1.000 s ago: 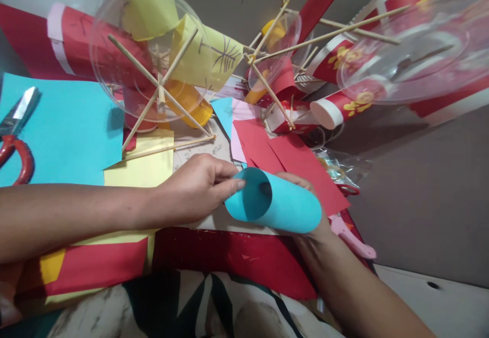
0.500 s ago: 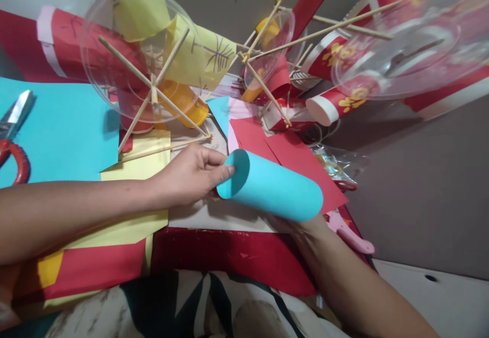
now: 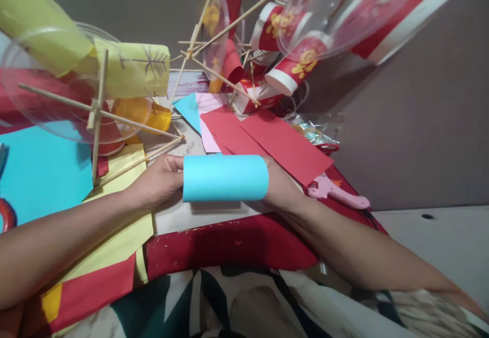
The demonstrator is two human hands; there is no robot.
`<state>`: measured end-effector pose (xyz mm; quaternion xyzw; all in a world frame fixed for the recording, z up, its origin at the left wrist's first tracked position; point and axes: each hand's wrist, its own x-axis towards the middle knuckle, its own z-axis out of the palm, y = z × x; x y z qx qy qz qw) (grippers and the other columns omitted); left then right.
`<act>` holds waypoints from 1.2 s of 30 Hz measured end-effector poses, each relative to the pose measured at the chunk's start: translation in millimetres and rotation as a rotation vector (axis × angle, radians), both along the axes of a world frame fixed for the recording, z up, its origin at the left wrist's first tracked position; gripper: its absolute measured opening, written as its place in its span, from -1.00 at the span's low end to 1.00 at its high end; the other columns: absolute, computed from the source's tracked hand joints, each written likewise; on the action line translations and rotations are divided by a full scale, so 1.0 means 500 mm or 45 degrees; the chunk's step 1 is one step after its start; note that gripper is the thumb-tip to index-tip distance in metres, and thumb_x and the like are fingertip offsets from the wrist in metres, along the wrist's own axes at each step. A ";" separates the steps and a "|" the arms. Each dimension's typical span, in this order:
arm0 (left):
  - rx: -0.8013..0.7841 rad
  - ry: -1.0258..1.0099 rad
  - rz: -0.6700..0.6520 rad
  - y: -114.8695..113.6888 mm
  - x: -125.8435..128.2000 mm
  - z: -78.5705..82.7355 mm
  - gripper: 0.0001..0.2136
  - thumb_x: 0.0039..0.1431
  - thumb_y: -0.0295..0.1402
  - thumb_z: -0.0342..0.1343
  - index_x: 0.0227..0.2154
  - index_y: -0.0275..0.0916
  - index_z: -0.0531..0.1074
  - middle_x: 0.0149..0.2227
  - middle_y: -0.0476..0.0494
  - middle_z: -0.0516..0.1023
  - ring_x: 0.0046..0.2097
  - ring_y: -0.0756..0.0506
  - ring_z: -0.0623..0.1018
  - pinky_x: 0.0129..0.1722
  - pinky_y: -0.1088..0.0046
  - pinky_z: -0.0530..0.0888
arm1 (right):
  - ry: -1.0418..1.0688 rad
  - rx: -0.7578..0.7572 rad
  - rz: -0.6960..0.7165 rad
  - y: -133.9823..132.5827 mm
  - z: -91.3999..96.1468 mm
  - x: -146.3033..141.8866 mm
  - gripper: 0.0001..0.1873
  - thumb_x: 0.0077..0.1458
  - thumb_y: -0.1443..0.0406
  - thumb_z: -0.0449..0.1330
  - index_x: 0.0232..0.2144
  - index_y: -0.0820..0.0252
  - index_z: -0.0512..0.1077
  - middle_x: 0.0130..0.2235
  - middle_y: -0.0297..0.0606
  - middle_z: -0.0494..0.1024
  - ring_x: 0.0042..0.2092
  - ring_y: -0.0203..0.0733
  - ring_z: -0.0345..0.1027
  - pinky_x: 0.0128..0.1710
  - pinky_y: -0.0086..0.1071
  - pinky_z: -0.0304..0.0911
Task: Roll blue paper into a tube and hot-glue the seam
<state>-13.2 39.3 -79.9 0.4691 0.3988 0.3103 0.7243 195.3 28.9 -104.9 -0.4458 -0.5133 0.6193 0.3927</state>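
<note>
A light blue sheet of paper rolled into a tube [image 3: 225, 177] lies level between my two hands, above the white surface [image 3: 175, 221]. My left hand [image 3: 164, 179] grips its left end, with curled fingers and the fingertips partly hidden by the paper. At the other end my right hand [image 3: 281, 185] holds the tube; its fingers are hidden behind or inside the roll. Red paper pieces [image 3: 286, 141] lie just beyond the tube, and yellow paper [image 3: 126, 236] lies under my left forearm.
At the left stands a wooden-stick frame [image 3: 95, 113] with clear plastic discs and coloured paper tubes. Behind is a second stick frame [image 3: 190, 54] with red-and-white paper cups [image 3: 300, 65]. A pink plastic tool [image 3: 340, 192] lies right; red-handled scissors [image 3: 7, 214] show at the left edge.
The blue tube has turned from slanting, with its left opening showing, to lying level side-on. Both hands still hold its ends. The camera view has swung to the right.
</note>
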 end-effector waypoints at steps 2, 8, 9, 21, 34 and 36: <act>0.002 -0.012 0.006 0.001 0.004 0.003 -0.86 -0.28 -0.43 0.42 -0.61 -0.34 0.57 -0.62 -0.07 0.56 -0.53 -0.03 0.54 -0.46 0.51 0.52 | 0.094 0.014 -0.027 -0.003 0.010 -0.004 -0.77 -0.32 0.18 0.46 -0.60 0.17 0.56 -0.55 -0.35 0.58 -0.33 -0.10 0.52 -0.36 -0.29 0.43; 0.068 -0.028 -0.020 0.016 -0.001 -0.008 -0.83 -0.06 -0.33 0.36 -0.50 -0.34 0.56 -0.61 -0.13 0.57 -0.57 -0.05 0.52 -0.53 0.47 0.52 | 0.157 -0.067 0.016 0.008 0.007 -0.002 -0.63 -0.14 0.10 0.42 -0.69 0.23 0.45 -0.68 -0.37 0.48 -0.62 -0.39 0.29 -0.57 -0.49 0.25; 0.063 -0.026 -0.008 0.019 -0.003 -0.010 -0.82 -0.07 -0.31 0.37 -0.49 -0.34 0.55 -0.62 -0.12 0.56 -0.58 -0.05 0.53 -0.54 0.48 0.52 | 0.150 -0.077 0.016 0.008 0.010 0.000 -0.58 -0.10 0.05 0.39 -0.70 0.23 0.44 -0.69 -0.35 0.47 -0.64 -0.39 0.29 -0.60 -0.51 0.23; -0.074 0.049 0.169 0.028 -0.020 0.008 -0.54 -0.35 -0.15 0.52 -0.34 -0.18 0.55 -0.52 -0.06 0.61 -0.57 -0.09 0.54 -0.65 0.48 0.49 | 0.398 0.001 0.014 -0.007 0.053 0.016 -0.34 0.00 -0.22 0.21 -0.45 0.31 0.58 -0.52 -0.17 0.61 -0.55 -0.30 0.45 -0.60 -0.50 0.33; 0.042 0.075 0.204 0.023 0.010 0.008 -0.70 -0.26 -0.39 0.44 -0.37 -0.26 0.56 -0.50 -0.03 0.63 -0.53 -0.04 0.56 -0.57 0.52 0.51 | 0.019 0.062 -0.053 -0.011 0.050 0.010 -0.68 -0.10 0.22 0.39 -0.69 0.25 0.42 -0.71 -0.40 0.40 -0.65 -0.43 0.26 -0.68 -0.58 0.11; 0.072 0.076 0.198 0.024 0.007 0.004 -0.74 -0.27 -0.39 0.43 -0.43 -0.27 0.55 -0.52 -0.03 0.61 -0.52 -0.04 0.56 -0.53 0.51 0.52 | 0.023 0.048 -0.052 -0.009 0.049 0.009 -0.68 -0.11 0.22 0.39 -0.70 0.25 0.41 -0.72 -0.41 0.39 -0.67 -0.44 0.24 -0.68 -0.58 0.11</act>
